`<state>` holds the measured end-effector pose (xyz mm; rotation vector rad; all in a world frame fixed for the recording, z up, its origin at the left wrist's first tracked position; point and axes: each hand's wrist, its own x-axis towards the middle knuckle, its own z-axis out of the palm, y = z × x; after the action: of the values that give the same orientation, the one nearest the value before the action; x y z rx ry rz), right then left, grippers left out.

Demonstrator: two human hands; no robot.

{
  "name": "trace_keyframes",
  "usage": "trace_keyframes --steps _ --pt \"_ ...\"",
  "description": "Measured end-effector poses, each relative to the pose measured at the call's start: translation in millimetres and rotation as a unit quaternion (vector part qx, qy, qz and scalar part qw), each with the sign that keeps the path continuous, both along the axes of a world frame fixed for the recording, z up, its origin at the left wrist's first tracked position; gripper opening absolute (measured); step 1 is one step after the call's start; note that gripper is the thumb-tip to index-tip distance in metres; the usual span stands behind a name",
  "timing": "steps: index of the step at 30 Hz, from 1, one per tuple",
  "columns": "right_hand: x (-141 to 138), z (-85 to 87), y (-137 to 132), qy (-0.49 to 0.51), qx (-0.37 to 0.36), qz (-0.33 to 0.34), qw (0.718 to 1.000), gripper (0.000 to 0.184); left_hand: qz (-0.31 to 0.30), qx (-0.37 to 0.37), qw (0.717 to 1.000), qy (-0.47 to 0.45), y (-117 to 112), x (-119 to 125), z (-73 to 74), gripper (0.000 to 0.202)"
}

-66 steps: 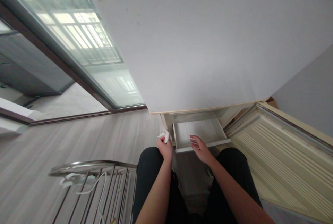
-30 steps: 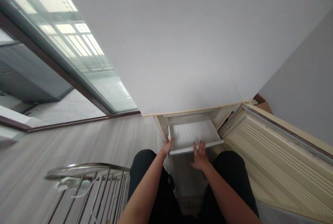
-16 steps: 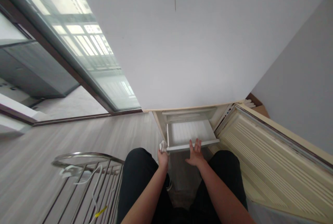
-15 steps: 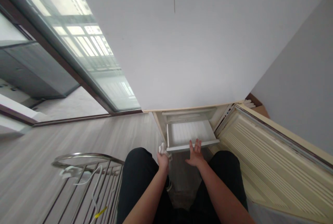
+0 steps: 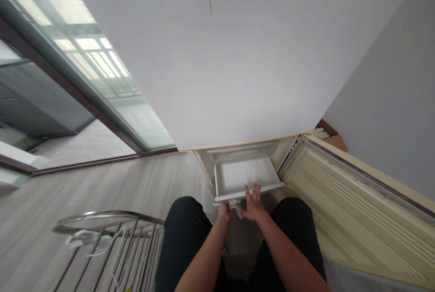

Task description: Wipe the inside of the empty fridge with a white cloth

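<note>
A white ribbed drawer (image 5: 242, 175) stands pulled out of the bottom of a cream fridge cabinet (image 5: 204, 165). My right hand (image 5: 254, 205) rests flat against the drawer's front edge, fingers stretched out and apart. My left hand (image 5: 224, 211) is closed round a crumpled white cloth (image 5: 235, 204) and sits just below the drawer's front lip, close beside the right hand. Both forearms reach forward between my knees in black trousers (image 5: 185, 233).
The open fridge door (image 5: 356, 206) with ribbed cream lining stands to the right. A metal wire rack (image 5: 112, 246) with a white cable lies at the lower left. Grey wood-look floor (image 5: 102, 183) runs to a glass sliding door (image 5: 84, 74). A brown cardboard box (image 5: 331, 132) sits behind the fridge door.
My left hand with the cloth moved from the drawer's left side to under its front edge, beside the right hand. The right hand stays flat on the front edge.
</note>
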<state>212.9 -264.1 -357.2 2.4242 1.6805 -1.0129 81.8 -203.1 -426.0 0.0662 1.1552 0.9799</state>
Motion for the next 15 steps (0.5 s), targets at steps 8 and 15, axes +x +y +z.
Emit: trace_keyframes --steps 8,15 --pt "0 -6.3 1 -0.002 0.001 -0.001 1.000 0.130 0.048 -0.032 0.996 0.072 -3 -4 -4.4 0.034" --pt "-1 0.2 1 -0.001 -0.004 -0.005 1.000 0.123 0.052 -0.003 0.995 0.083 -7 -8 23.4 0.030"
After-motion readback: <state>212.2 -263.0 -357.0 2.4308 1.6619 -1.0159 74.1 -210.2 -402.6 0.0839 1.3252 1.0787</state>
